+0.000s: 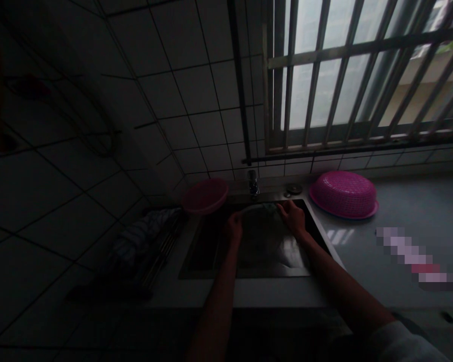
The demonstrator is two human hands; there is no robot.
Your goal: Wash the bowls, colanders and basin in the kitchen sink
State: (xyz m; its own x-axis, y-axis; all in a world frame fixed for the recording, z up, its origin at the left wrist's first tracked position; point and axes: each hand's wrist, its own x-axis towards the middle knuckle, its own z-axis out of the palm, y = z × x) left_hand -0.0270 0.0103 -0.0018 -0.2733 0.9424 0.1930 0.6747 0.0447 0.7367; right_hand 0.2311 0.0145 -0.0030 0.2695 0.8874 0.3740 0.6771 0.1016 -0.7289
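Note:
Over a steel sink (256, 273) both my hands are at work in dim light. My left hand (234, 227) is closed on the left end of a dish-like thing with a pale curved rim (252, 207); its exact kind is too dark to tell. At the far right of that rim, my right hand (292, 216) is closed with its fingers on a greenish, cloth-like scrubber (271, 208). The scrubber lies against the rim. Behind both hands stands a tap (253, 183); whether water runs cannot be made out.
A pink basin (206, 196) stands at the sink's back left corner. An upturned pink basket (343, 195) rests on the counter (407, 201) to the right. Left of the sink lies a striped cloth (143, 231) beside a dark rack (160, 259). A barred window (332, 95) rises behind.

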